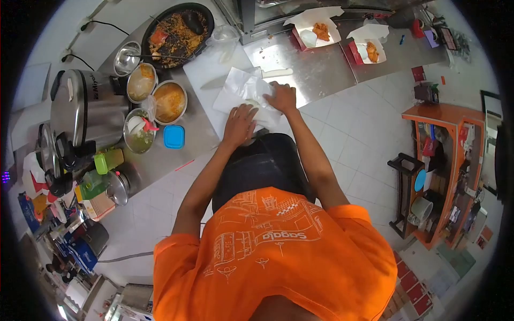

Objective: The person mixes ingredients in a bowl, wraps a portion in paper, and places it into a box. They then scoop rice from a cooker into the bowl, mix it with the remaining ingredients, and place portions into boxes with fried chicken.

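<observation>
A white, glossy wrapping sheet (243, 88) lies over a white cutting board (201, 72) at the counter's near edge. My left hand (241, 124) rests on the sheet's lower edge with fingers spread. On its right side, my right hand (282, 97) touches the sheet, its fingers bent; whether they pinch it is unclear. Something pale shows between the hands, too indistinct to name. Beyond the sheet lies a knife (277, 73) with a pale handle, its blade partly covered. A clear plastic bag (224, 38) sits at the board's far end.
A black pan of food (178, 35), metal bowls (170, 102), a blue-lidded box (174, 137) and a large steel cooker (88, 107) stand left. Two open food boxes (317, 29) (369, 45) stand at the back right. An orange shelf (441, 113) is far right.
</observation>
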The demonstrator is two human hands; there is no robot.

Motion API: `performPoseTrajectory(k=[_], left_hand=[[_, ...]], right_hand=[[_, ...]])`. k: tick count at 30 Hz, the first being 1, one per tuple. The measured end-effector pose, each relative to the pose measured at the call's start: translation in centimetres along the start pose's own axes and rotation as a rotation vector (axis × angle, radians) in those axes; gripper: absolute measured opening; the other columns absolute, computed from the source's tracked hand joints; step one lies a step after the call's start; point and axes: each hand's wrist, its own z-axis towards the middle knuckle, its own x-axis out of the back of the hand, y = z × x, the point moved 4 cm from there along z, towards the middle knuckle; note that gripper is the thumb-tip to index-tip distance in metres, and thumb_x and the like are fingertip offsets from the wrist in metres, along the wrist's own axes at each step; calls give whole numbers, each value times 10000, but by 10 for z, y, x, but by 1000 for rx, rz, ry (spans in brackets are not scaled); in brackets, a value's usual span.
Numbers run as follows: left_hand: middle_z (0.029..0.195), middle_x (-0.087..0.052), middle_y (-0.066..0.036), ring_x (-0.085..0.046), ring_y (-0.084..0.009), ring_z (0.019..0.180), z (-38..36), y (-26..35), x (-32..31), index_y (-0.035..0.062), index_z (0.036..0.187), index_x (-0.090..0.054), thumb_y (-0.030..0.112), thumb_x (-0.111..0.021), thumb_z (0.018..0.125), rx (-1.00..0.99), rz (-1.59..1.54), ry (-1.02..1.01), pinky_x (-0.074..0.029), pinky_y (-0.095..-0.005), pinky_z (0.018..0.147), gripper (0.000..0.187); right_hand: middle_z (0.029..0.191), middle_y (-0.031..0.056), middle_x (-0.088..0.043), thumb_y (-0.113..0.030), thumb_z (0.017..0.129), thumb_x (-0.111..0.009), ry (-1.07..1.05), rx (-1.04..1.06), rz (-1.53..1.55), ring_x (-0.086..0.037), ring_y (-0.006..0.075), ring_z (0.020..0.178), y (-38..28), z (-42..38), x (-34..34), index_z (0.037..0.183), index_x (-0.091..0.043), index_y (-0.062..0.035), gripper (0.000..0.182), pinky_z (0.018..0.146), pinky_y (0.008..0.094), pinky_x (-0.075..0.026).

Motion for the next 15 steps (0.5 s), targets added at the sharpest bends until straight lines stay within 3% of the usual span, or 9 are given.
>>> performPoseTrajectory(k=[1,3,4,7,9,11,13,14,15], left_hand=[[1320,-514,-135,-417,-323,1292,7,-5,2,59,1259,-562,174,-575,871,-3,7,5,-302,-479,1084,405],[1339,-503,-122,-414,-325,1294,16,-15,-7,76,1290,-541,146,-581,871,60,-6,-208,-287,-470,1096,426],[1339,-503,-122,-414,-325,1294,22,-22,-11,76,1290,-541,146,-581,871,61,-7,-207,-287,-470,1096,426],[1342,-506,-90,-390,-296,1321,39,-26,-2,94,1291,-544,109,-594,842,62,89,-40,-258,-469,1114,453],[1324,-528,-70,-350,-266,1361,47,-13,35,146,1305,-540,82,-635,781,37,182,294,-236,-497,1126,536],[1277,-564,-26,-319,-242,1387,47,-20,40,188,1223,-607,83,-665,733,-17,241,262,-219,-514,1134,504],[1236,-585,17,-352,-249,1366,45,-39,28,203,1101,-671,81,-681,709,-162,286,-61,-216,-522,1136,411],[1183,-607,49,-405,-252,1324,40,-52,33,186,1000,-702,76,-673,699,-142,262,-62,-226,-527,1130,322],[1114,-640,44,-434,-232,1297,33,-76,42,198,973,-687,75,-713,640,-104,278,49,-257,-495,1097,356]], right_hand=[[992,142,-671,-393,760,-705,7,4,3,-606,351,970,3,8,-5,1126,-625,-107,472,882,450,-464],[960,145,-673,-393,737,-733,27,58,324,-631,343,892,7,15,-13,1034,-665,-91,429,819,454,-490],[928,143,-671,-318,784,-711,105,87,335,-643,341,840,-2,11,-2,965,-686,-79,301,771,442,-505],[875,130,-658,-179,793,-664,254,232,325,-632,337,829,-34,-14,19,920,-683,-90,156,747,433,-505],[772,107,-592,-54,709,-597,252,446,56,-591,300,761,-64,-46,18,787,-645,-98,102,687,418,-489],[811,65,-571,-38,706,-589,270,512,93,-560,253,812,-75,-83,8,807,-643,-83,123,735,364,-470],[851,58,-560,-56,731,-555,225,472,100,-547,251,845,-71,-98,-6,830,-632,-82,128,741,372,-452],[851,58,-560,-56,731,-555,229,466,101,-547,251,845,-68,-102,-10,830,-632,-82,128,741,372,-452],[855,59,-560,-53,732,-554,215,464,87,-545,253,848,-65,-106,-10,839,-626,-84,132,748,371,-454]])
